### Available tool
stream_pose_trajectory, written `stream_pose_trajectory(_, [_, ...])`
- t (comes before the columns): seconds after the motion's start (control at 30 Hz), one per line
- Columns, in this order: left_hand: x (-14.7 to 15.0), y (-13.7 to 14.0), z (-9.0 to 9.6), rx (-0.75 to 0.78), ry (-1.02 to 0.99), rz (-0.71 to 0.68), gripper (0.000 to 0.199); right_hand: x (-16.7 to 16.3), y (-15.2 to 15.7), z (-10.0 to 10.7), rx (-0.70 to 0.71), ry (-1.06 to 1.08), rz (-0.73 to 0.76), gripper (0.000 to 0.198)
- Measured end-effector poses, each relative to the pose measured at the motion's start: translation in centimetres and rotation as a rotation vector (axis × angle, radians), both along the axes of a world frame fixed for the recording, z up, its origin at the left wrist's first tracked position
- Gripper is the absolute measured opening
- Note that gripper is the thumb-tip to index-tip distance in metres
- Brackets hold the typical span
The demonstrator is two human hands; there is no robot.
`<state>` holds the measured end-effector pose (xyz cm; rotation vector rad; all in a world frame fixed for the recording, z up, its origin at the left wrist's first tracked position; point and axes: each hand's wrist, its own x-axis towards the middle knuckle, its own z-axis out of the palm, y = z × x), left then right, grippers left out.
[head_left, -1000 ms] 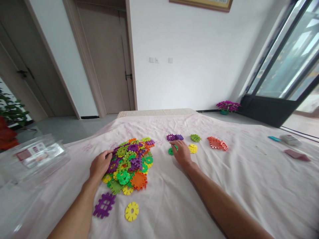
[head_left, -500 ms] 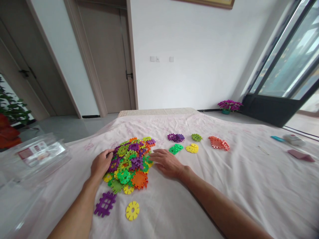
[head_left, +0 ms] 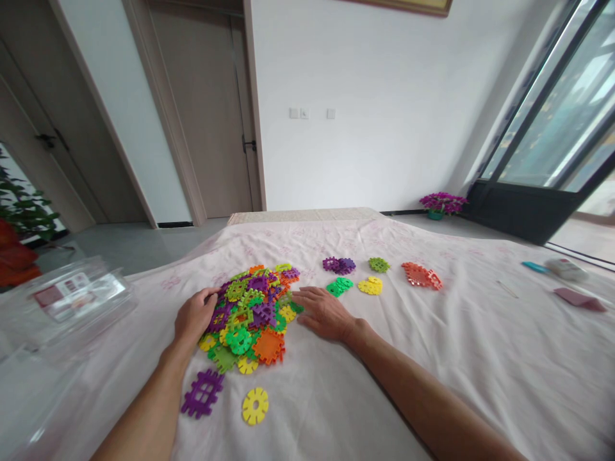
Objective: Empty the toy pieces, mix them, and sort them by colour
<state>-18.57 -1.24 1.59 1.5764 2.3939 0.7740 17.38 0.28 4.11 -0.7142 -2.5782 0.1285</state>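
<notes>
A heap of plastic interlocking pieces (head_left: 240, 314) in purple, green, yellow and orange lies on the cloth before me. My left hand (head_left: 195, 315) rests against the heap's left side, fingers apart and partly hidden by the pieces. On the opposite side, my right hand (head_left: 324, 312) lies low over the cloth with its fingers stretched out. Its fingertips are beside a green piece (head_left: 296, 308) at the heap's edge; whether they touch it I cannot tell. Nearer to me lie a purple square piece (head_left: 202, 392) and a yellow notched disc (head_left: 255, 406).
Small colour groups lie beyond my right hand: purple pieces (head_left: 346, 266), green pieces (head_left: 339, 286), yellow discs (head_left: 370, 285), a light green piece (head_left: 379, 264) and orange-red pieces (head_left: 421, 276). Clear plastic boxes (head_left: 72, 298) stand at left. A pink cloth (head_left: 580, 299) lies at far right.
My right hand has drawn slightly right, away from the heap, and more of the green and yellow pieces at that edge shows. My left hand has stayed in place.
</notes>
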Motion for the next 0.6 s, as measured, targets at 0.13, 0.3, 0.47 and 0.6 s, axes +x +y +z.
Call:
stream_pose_trajectory(0.13, [0.0, 0.0, -0.1, 0.003, 0.013, -0.001, 0.039, -0.3, 0.1, -0.1, -0.023, -0.035, -0.019, 0.028])
stream_pose_trajectory(0.3, [-0.1, 0.0, -0.1, 0.009, 0.006, 0.000, 0.039, 0.0, 0.5, -0.6, 0.005, 0.031, -0.116, 0.030])
stream_pose_trajectory(0.47, [0.0, 0.0, 0.0, 0.001, 0.007, 0.004, 0.039, 1.2, 1.4, -0.9, 0.053, 0.180, -0.355, 0.030])
stream_pose_trajectory(0.6, [-0.1, 0.0, -0.1, 0.002, 0.013, -0.002, 0.040, 2.6, 2.2, -0.7, 0.070, 0.215, -0.538, 0.026])
